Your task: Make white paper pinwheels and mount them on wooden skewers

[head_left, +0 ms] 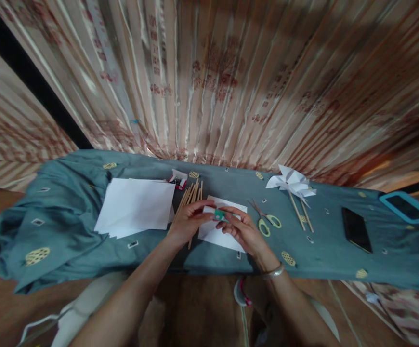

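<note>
— From left?
— See paper stack [133,205], wooden sticks [190,193], then, pinched by fingers of left hand [183,223] and right hand [246,230] over a white sheet [214,236], a small green-and-white block [218,214].
— Why both-handed?
— Probably for steadiness; rightward, find scissors [261,216], apparently kept within reach.

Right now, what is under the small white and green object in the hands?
A white sheet lies beneath the small object, on the teal cloth. The left hand and right hand, both holding the object, cover part of the sheet; that part cannot be seen.
</note>
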`<action>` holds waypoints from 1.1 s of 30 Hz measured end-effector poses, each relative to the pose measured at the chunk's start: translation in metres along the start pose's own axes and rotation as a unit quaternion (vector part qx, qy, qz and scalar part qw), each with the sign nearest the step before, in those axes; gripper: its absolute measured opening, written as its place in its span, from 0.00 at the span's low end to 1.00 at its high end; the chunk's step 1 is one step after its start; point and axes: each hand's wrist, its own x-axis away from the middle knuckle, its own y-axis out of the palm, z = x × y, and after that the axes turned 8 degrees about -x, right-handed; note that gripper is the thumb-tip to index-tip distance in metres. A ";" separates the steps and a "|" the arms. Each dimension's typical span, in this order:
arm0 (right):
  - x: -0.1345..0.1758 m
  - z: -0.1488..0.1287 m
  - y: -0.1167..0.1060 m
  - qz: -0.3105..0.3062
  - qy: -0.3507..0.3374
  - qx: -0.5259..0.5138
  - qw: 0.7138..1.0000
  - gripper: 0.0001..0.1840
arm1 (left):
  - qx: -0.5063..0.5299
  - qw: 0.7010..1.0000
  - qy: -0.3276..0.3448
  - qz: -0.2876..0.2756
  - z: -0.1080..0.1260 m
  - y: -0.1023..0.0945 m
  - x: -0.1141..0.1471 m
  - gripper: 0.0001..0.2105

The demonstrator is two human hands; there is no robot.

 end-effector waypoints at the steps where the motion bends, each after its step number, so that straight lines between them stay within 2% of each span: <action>1: -0.001 0.003 0.002 -0.004 0.009 -0.008 1.000 0.20 | 0.015 1.000 0.002 0.008 0.000 0.000 0.000 0.17; 5: -0.002 0.013 0.008 -0.026 0.043 -0.009 0.999 0.21 | 0.106 0.993 -0.018 0.053 0.003 -0.001 -0.001 0.25; 7: -0.001 0.015 0.013 -0.040 0.049 -0.014 0.998 0.20 | 0.149 0.985 -0.041 0.072 0.004 0.001 -0.001 0.24; 10: 0.000 0.016 0.022 -0.054 0.058 -0.049 0.996 0.17 | 0.185 0.979 -0.066 0.055 0.006 0.006 0.002 0.18; 13: 0.000 0.018 0.029 -0.050 0.067 -0.089 0.993 0.18 | 0.200 0.977 -0.073 0.021 0.006 0.012 0.007 0.18; 15: -0.001 0.021 0.031 -0.045 0.067 -0.099 0.992 0.18 | 0.201 0.977 -0.066 0.023 0.005 0.015 0.011 0.18; 20: -0.002 0.028 0.025 -0.021 0.055 -0.042 0.997 0.21 | 0.145 0.986 -0.057 0.054 0.002 0.012 0.010 0.18; 22: -0.001 0.026 0.020 0.003 0.025 0.015 1.000 0.22 | 0.077 0.992 -0.040 0.094 0.003 0.002 0.005 0.20; 24: 0.001 0.022 0.013 0.019 -0.010 0.069 0.997 0.23 | -0.051 0.990 -0.009 0.131 0.005 -0.014 0.001 0.21; 25: 0.002 0.018 0.008 0.023 -0.024 0.094 0.995 0.23 | -0.148 0.979 0.013 0.143 0.007 -0.023 -0.001 0.21; 26: 0.003 0.015 0.003 0.024 -0.035 0.120 0.992 0.23 | -0.268 0.953 0.035 0.139 0.009 -0.032 -0.002 0.19; 28: 0.004 0.008 -0.011 0.028 -0.062 0.179 0.981 0.24 | -0.513 0.846 0.060 0.131 0.014 -0.047 -0.003 0.15; 29: 0.005 0.004 -0.018 0.035 -0.081 0.214 0.973 0.23 | -0.597 0.792 0.056 0.119 0.016 -0.052 -0.004 0.15; 31: 0.008 -0.002 -0.034 0.060 -0.127 0.297 0.945 0.22 | -0.693 0.712 0.034 0.103 0.018 -0.057 -0.003 0.16; 33: 0.013 -0.009 -0.048 0.091 -0.167 0.398 0.897 0.19 | -0.736 0.670 0.015 0.093 0.018 -0.057 -0.004 0.19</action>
